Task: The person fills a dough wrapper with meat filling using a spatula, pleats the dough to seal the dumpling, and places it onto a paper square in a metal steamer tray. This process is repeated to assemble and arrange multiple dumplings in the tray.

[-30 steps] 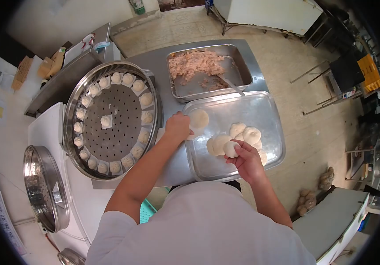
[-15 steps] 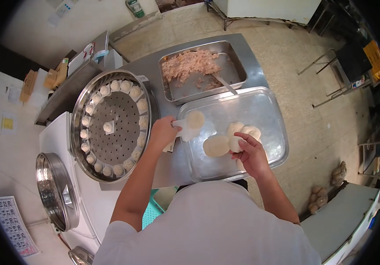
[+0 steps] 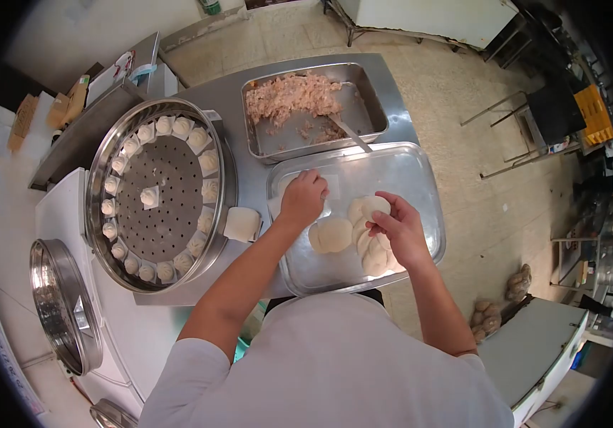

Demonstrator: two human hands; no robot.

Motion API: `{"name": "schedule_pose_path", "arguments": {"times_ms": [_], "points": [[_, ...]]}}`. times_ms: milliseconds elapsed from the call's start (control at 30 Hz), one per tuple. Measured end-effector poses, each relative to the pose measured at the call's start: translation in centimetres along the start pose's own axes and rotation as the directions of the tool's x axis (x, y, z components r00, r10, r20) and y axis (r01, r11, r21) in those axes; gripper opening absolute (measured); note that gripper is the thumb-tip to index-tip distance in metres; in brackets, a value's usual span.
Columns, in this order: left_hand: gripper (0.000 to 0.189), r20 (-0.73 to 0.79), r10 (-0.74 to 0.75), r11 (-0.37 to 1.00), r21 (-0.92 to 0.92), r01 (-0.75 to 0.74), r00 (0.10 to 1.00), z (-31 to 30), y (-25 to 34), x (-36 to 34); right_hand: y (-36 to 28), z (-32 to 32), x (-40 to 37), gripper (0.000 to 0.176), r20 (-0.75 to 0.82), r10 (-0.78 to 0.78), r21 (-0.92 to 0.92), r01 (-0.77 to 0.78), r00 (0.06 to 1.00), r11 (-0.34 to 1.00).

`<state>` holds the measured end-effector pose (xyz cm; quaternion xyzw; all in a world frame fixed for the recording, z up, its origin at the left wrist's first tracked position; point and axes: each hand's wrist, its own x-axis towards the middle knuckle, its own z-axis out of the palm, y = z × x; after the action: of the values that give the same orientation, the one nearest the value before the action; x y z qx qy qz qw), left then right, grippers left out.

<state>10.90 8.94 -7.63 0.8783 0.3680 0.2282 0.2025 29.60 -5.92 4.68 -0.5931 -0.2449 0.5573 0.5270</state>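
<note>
My right hand (image 3: pixel 400 227) is closed on a round dough wrapper (image 3: pixel 374 207), pinched between thumb and fingers above a pile of overlapping wrappers (image 3: pixel 373 258). Left of that pile, more flat wrappers (image 3: pixel 333 235) lie on the metal tray (image 3: pixel 313 282). Over the tray's upper left, my left hand (image 3: pixel 305 197) points down with bent, bunched fingers. Pale paper (image 3: pixel 331 186) shows beside these fingers, but what they pinch is hidden. A stack of white paper squares (image 3: pixel 241 224) sits left of the tray.
A deep pan (image 3: pixel 363 135) behind the tray holds pinkish minced filling (image 3: pixel 289 100) and a metal spatula (image 3: pixel 351 133). At left stands a round perforated steamer (image 3: pixel 169 182) ringed with pleated buns on paper, one near its middle. Another steamer ring (image 3: pixel 64 307) is further left.
My left hand has moved right from the tray's edge to over the tray, now covering the spot where a wrapper and paper showed. The right hand still holds its wrapper. The view has shifted.
</note>
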Motion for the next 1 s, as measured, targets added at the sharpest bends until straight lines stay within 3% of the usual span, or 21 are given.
{"name": "schedule_pose_path", "arguments": {"times_ms": [167, 267, 367, 467, 667, 767, 867, 933, 1000], "points": [[0.019, 0.125, 0.033, 0.997, 0.066, -0.042, 0.992, -1.6, 1.0, -1.9, 1.3, 0.3, 4.6, 0.049, 0.028, -0.124, -0.445, 0.124, 0.992, 0.887], [0.028, 0.090, 0.069, 0.990, 0.121, -0.079, 0.994, -2.0, 1.2, -3.2, 2.0, 0.9, 7.3, 0.051, 0.172, -0.285, -0.736, 0.315, 0.943, 0.599], [0.034, 0.072, 0.068, 0.988, 0.131, -0.077, 0.995, -2.0, 1.0, -4.0, 2.8, 2.1, 9.3, 0.049, 0.287, -0.264, -0.751, 0.387, 0.921, 0.535], [0.037, 0.072, 0.063, 0.989, 0.128, -0.072, 0.995, -2.4, 0.9, -4.1, 4.1, 3.0, 10.7, 0.042, 0.441, -0.350, -0.747, 0.554, 0.827, 0.368], [0.038, 0.073, 0.056, 0.991, 0.120, -0.065, 0.996, -2.1, 0.4, -4.3, 4.8, 4.9, 12.0, 0.038, 0.483, -0.220, -0.805, 0.529, 0.847, 0.267], [0.040, 0.089, 0.028, 0.994, 0.099, -0.037, 0.996, -2.2, 0.3, -4.1, 6.0, 4.9, 12.9, 0.049, 0.515, -0.237, -0.814, 0.557, 0.824, 0.165], [0.045, 0.086, -0.059, 0.998, 0.009, 0.058, 0.995, -2.2, 0.2, -4.1, 4.6, 5.2, 11.4, 0.050, 0.452, -0.287, -0.817, 0.521, 0.845, 0.247], [0.049, 0.100, -0.160, 0.984, -0.059, 0.166, 0.982, -2.7, 0.8, -3.9, 4.8, 4.7, 11.7, 0.048, 0.444, -0.241, -0.823, 0.499, 0.863, 0.272], [0.051, 0.066, -0.130, 0.990, -0.050, 0.133, 0.989, -2.5, 1.0, -3.7, 4.8, 4.5, 11.7, 0.044, 0.438, -0.222, -0.818, 0.489, 0.871, 0.304]]}}
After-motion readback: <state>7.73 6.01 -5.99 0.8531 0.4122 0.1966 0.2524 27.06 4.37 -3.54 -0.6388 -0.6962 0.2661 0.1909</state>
